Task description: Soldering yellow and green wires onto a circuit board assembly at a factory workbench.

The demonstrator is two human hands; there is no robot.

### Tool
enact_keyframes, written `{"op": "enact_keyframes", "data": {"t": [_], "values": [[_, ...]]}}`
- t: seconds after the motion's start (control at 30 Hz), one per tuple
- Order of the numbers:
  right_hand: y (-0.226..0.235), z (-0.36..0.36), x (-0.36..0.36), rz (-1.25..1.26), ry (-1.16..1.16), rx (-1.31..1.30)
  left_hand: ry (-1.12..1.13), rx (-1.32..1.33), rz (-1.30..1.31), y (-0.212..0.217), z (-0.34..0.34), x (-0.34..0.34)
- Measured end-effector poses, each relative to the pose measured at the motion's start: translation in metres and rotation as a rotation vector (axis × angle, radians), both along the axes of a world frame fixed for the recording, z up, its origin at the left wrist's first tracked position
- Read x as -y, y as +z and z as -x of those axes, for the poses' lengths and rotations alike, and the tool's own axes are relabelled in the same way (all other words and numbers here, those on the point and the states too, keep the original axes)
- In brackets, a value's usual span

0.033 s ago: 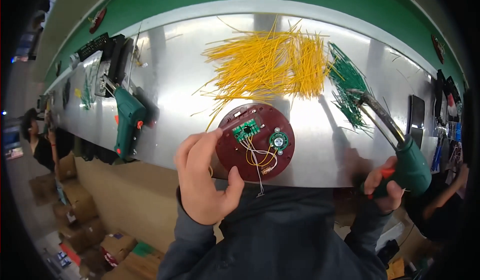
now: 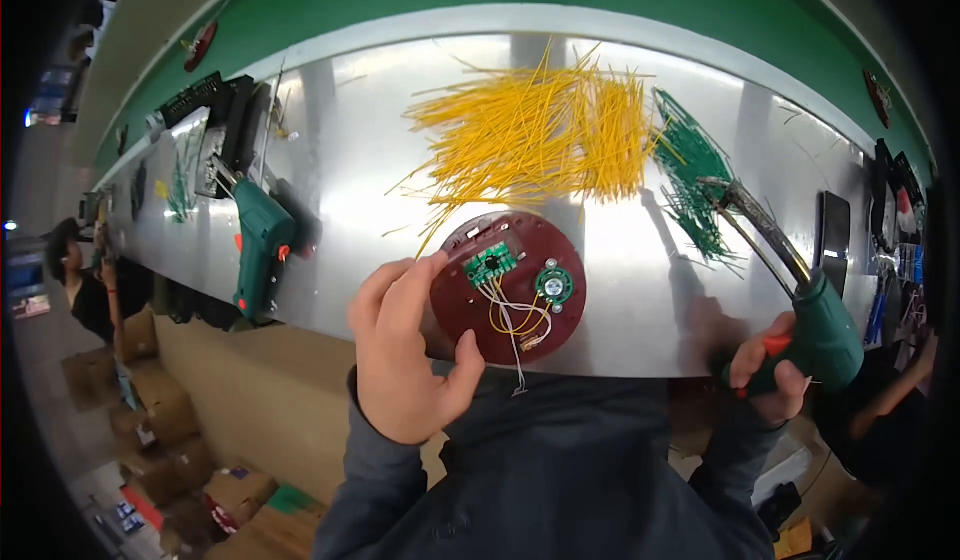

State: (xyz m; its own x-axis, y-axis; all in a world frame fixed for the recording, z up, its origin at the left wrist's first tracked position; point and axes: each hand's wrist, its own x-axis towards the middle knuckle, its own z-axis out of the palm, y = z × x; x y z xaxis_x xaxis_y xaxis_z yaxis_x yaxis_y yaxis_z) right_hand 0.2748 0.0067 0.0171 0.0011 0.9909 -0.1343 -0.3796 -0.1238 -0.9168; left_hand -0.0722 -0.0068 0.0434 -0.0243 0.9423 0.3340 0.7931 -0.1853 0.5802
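Observation:
At the bench's near edge lies a round dark red housing (image 2: 462, 312). My left hand (image 2: 405, 355) grips its left side, fingers at the upper left rim and thumb lower down. On the housing are a small green circuit board (image 2: 490, 264), a round green-rimmed part (image 2: 554, 286) and thin white and yellow wires (image 2: 520, 314). Loose white wire ends hang past the near rim. To the right, my right hand (image 2: 766, 372) is wrapped round the handle of a green soldering gun (image 2: 830, 332) with a red trigger. Its metal tip points up and left, over some green wires.
A heap of cut yellow wires (image 2: 530, 135) lies beyond the housing, with green wires (image 2: 692, 160) to its right. Another green soldering gun (image 2: 262, 235) rests at left. A dark flat device (image 2: 832, 225) lies at right. Cardboard boxes (image 2: 165, 385) stand on the floor, lower left.

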Motion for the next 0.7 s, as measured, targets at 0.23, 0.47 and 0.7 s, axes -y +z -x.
{"op": "enact_keyframes", "data": {"t": [0.23, 0.47, 0.7], "values": [[-0.007, -0.005, -0.003, -0.002, -0.075, -0.14, -0.209, -0.272, 0.167, 0.023, -0.005, -0.047], [-0.006, -0.009, -0.003, -0.006, -0.047, -0.186, -0.438, -0.369, 0.319, 0.055, 0.002, -0.087], [-0.003, -0.006, -0.011, -0.034, -0.09, -0.24, -0.357, -0.297, 0.11, 0.104, 0.022, -0.193]]}}
